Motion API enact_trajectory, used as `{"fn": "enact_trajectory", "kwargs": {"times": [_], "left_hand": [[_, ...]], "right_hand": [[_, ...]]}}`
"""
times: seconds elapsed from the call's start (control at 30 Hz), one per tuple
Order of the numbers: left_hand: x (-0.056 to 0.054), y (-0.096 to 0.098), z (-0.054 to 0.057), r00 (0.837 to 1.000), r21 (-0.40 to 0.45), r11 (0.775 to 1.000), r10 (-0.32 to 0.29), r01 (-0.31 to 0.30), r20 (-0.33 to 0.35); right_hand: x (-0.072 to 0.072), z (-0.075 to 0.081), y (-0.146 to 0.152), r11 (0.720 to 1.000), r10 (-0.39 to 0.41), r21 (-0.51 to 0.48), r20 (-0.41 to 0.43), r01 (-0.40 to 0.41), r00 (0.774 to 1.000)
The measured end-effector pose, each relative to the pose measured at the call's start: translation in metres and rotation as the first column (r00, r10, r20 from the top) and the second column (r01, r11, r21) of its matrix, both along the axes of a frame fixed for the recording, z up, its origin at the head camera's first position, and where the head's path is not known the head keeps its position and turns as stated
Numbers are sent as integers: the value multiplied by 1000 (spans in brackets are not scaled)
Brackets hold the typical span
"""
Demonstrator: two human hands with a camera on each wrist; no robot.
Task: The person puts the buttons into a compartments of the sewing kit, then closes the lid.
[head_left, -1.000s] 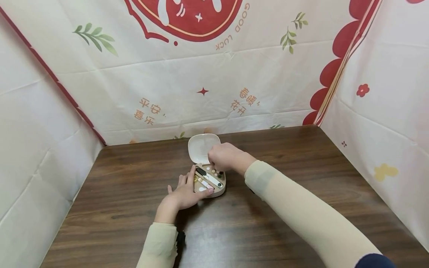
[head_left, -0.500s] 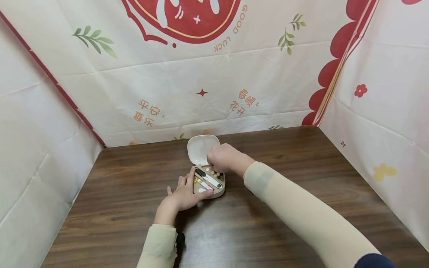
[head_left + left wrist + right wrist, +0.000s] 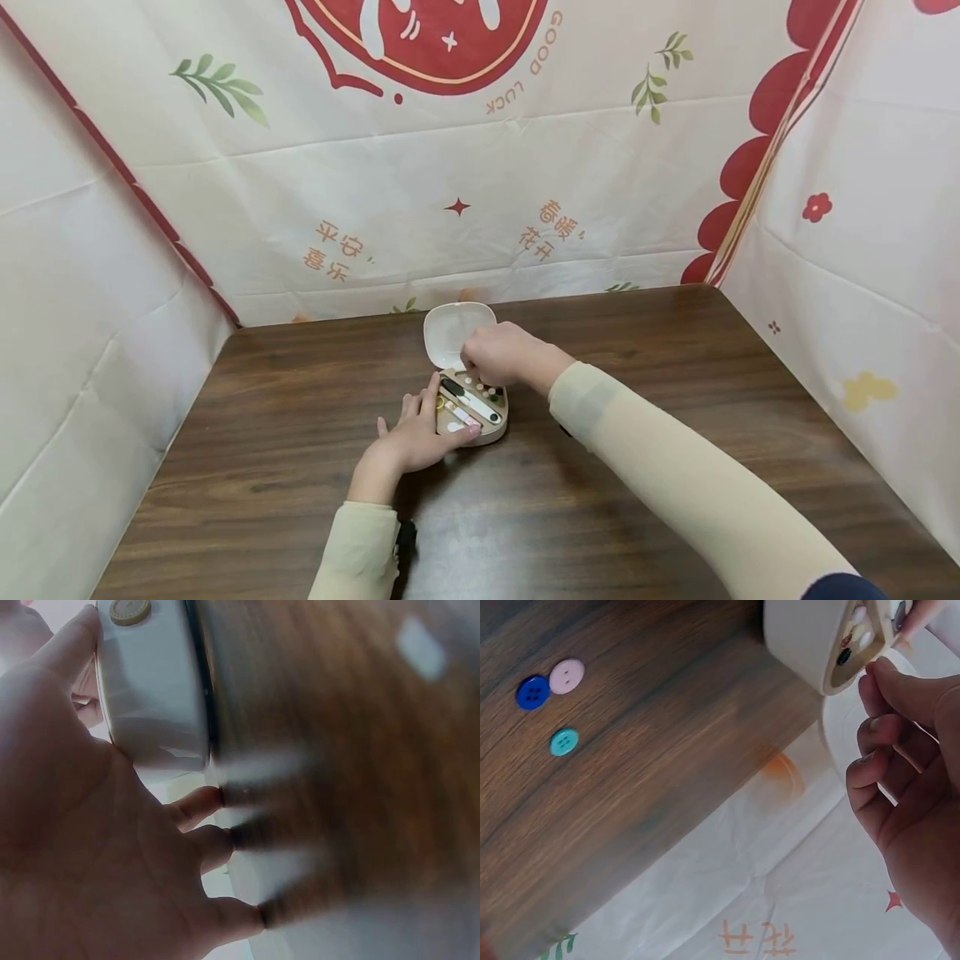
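Note:
An open sewing kit case point(image 3: 491, 432) stands on the table, its white lid point(image 3: 444, 329) folded back. Inside lie a white tool with a black tip point(image 3: 472, 400), small coloured spools or strips point(image 3: 459, 413) and several buttons point(image 3: 844, 657). My left hand point(image 3: 416, 437) holds the case at its left corner, thumb over the front rim, index finger along the far left side. In the left wrist view its other fingertips touch the table. My right hand point(image 3: 498, 350) is over the back right compartment, thumb and index tips together; whether something is between them cannot be seen.
A blue button point(image 3: 533, 692), a pink button point(image 3: 567, 676) and a teal button point(image 3: 564, 741) lie on the wooden table point(image 3: 262, 467) beside the case. In the head view the right arm hides them. A printed cloth point(image 3: 405, 183) hangs behind the table.
My right hand has shifted slightly left over the case. My left hand keeps its place on the case. The head view has moved a little.

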State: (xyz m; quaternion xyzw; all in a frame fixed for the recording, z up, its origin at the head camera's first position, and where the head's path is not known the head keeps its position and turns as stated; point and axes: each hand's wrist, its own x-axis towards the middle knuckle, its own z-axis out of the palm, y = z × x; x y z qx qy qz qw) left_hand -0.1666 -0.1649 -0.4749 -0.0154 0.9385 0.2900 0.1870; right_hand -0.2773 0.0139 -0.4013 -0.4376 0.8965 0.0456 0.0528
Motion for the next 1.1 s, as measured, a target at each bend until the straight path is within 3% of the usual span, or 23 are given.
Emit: {"fn": "enact_trajectory", "kwargs": {"times": [0.27, 0.47, 0.67, 0.9, 1.1], "left_hand": [[2, 1, 3, 1000, 8, 1000, -5, 5, -23], [-4, 1, -6, 1000, -4, 1000, -5, 5, -19], [-4, 2, -7, 1000, -7, 1000, -9, 9, -20], [1, 3, 6, 1000, -14, 1000, -5, 5, -23], [2, -1, 4, 1000, 3, 1000, 4, -4, -25]], "right_hand": [[5, -4, -1, 1000, 6, -29, 18, -6, 1000], [5, -7, 3, 999, 29, -34, 7, -28, 1000], [6, 4, 13, 998, 31, -59, 9, -30, 999], [1, 25, 38, 997, 4, -83, -19, -5, 1000], [5, 22, 68, 998, -39, -44, 42, 41, 998]]}}
